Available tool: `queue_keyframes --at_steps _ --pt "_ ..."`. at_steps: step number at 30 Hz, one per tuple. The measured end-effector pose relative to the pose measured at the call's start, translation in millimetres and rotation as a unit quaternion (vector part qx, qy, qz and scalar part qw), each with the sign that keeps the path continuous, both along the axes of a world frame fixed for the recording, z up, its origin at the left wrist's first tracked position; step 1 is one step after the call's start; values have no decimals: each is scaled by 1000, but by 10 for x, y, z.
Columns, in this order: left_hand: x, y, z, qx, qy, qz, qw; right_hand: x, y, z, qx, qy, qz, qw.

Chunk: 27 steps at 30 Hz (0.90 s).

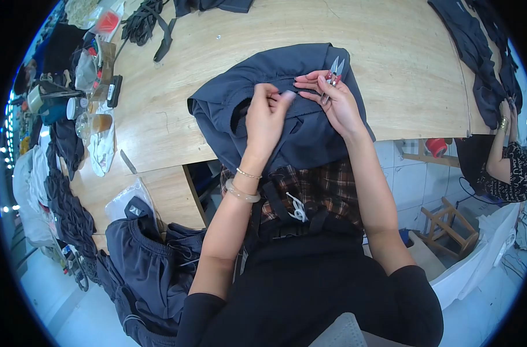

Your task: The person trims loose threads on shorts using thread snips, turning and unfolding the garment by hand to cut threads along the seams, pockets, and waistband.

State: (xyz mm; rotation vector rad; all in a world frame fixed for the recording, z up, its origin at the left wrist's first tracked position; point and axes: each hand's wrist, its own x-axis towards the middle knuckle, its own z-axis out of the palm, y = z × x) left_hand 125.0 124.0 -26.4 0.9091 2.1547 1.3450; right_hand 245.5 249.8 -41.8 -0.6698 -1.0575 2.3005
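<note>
A dark blue-grey garment (315, 130) with a gathered waistband lies over the front edge of the wooden table. My left hand (267, 113) is above its waistband opening, fingers bent in and thumb near the fingertips; whatever lies between them is too small to make out. To its right, my right hand (337, 104) holds small thread snips (334, 74) with red on the handles, blades pointing up and away from me. The fingertips of my right hand are near the waistband.
Dark cords (141, 26) lie at the back left. Jars (93, 124) and a black box (114, 91) stand at the left. More dark garments (139, 260) hang at lower left. A co-worker's arm (499, 141) reaches dark fabric (469, 43) at right. A wooden stool (448, 228) stands below.
</note>
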Motion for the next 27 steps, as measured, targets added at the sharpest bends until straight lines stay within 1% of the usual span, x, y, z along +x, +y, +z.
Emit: queue_keyframes --at_steps 1,2,4,5,7,8,10,15,17,18,20,21,22,24,25,27 --pt "45 5 6 -5 89 -33 995 5 5 -6 3 -2 4 1000" --pt "94 34 -54 4 215 -41 976 11 10 2 6 -4 9 1000" --pt "147 66 -153 -29 216 0 976 9 8 0 6 -5 8 1000" --pt "137 66 -169 -27 216 0 976 4 9 4 5 -4 7 1000" --pt "105 55 -208 0 121 40 992 6 29 9 5 -4 9 1000" --pt "95 39 -205 -1 120 38 992 12 30 11 3 -6 12 1000" --pt "67 -4 -196 76 6 50 996 16 45 19 -11 -2 11 1000" --pt "54 2 -95 73 -25 26 997 55 53 186 -31 -10 10 999" --pt "73 -13 -47 39 121 -41 991 104 64 226 1 -5 19 1000" --pt "84 -12 -74 39 120 -41 991 129 69 264 1 -6 19 1000" --pt "99 1 -152 35 220 -19 975 169 76 368 47 -29 21 998" --pt "96 9 -181 54 254 -11 966 188 76 404 53 -50 19 997" --pt "99 -2 -208 54 253 -11 966 220 90 441 53 -50 19 997" --pt "101 -15 -207 54 270 -6 961 279 120 511 73 -103 49 991" --pt "91 -19 -208 54 270 -6 961 280 109 538 73 -103 49 991" --pt "64 -33 -200 81 261 -11 962 264 76 569 122 -231 12 965"
